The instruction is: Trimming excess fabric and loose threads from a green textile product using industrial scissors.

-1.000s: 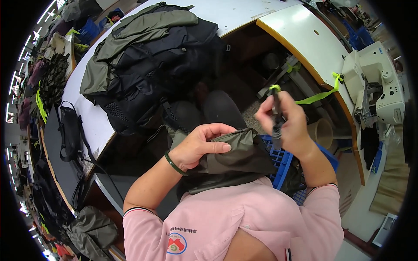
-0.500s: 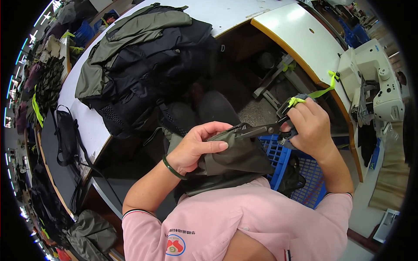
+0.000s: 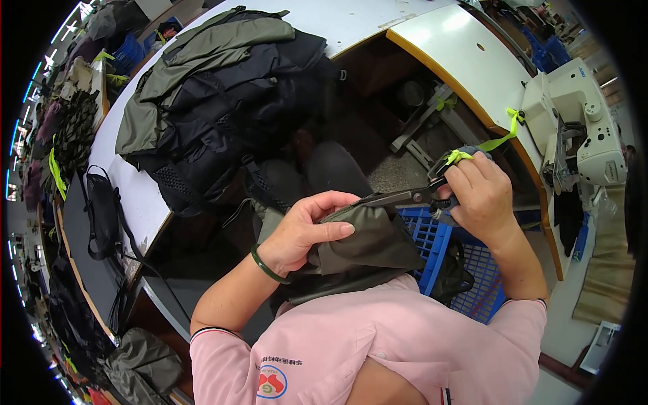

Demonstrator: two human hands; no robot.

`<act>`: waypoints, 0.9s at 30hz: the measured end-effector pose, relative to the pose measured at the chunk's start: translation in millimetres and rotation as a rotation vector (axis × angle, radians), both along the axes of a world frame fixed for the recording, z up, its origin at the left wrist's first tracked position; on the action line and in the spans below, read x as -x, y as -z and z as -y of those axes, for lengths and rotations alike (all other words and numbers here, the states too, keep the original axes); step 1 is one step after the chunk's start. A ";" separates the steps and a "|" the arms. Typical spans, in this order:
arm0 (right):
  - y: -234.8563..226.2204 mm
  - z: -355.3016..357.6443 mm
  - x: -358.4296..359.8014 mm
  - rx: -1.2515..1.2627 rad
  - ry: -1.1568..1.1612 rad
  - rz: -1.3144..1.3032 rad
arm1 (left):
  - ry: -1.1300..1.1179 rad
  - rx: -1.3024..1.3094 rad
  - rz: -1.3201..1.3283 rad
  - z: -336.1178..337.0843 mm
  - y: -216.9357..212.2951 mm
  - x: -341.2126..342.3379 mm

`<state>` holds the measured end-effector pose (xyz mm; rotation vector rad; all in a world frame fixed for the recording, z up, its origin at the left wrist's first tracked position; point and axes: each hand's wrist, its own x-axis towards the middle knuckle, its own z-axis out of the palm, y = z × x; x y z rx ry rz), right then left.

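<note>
Dark scissors [image 3: 399, 197] sit in my right hand [image 3: 478, 196], its fingers closed round their handles. A neon yellow-green ribbon is tied to the handles and runs to the sewing machine side. The blades point left and lie along the upper edge of an olive-green fabric piece [image 3: 364, 239] over my lap. My left hand [image 3: 307, 229] pinches that edge between thumb and fingers, close to the blade tips. A green bangle [image 3: 268, 265] circles my left wrist. Beyond the left hand, a black and olive backpack [image 3: 236, 101] hangs partly over the table edge.
A white sewing machine [image 3: 580, 125] stands on the right table [image 3: 466, 40], which has a wooden edge. Blue plastic baskets [image 3: 476, 277] are beside my right side, with dark fabric inside. On the left a black strapped pouch [image 3: 101, 216] lies by the white table [image 3: 138, 196].
The scissor blades have closed together along the fabric edge, and my right fingers have drawn tighter on the handles. My left hand keeps its pinch nearly in place.
</note>
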<state>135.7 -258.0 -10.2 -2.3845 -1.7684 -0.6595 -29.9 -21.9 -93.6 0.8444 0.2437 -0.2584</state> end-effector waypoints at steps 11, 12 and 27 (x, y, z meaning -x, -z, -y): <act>-0.5 6.2 -4.3 -0.023 0.127 -0.085 | 0.017 0.009 0.005 0.2 -2.5 0.9; -0.5 4.3 -4.3 -0.073 0.143 -0.207 | 0.021 0.000 0.009 0.5 -2.6 1.2; 9.2 -17.1 5.4 0.096 -0.118 -0.998 | -0.354 -1.356 0.824 -0.9 2.9 13.2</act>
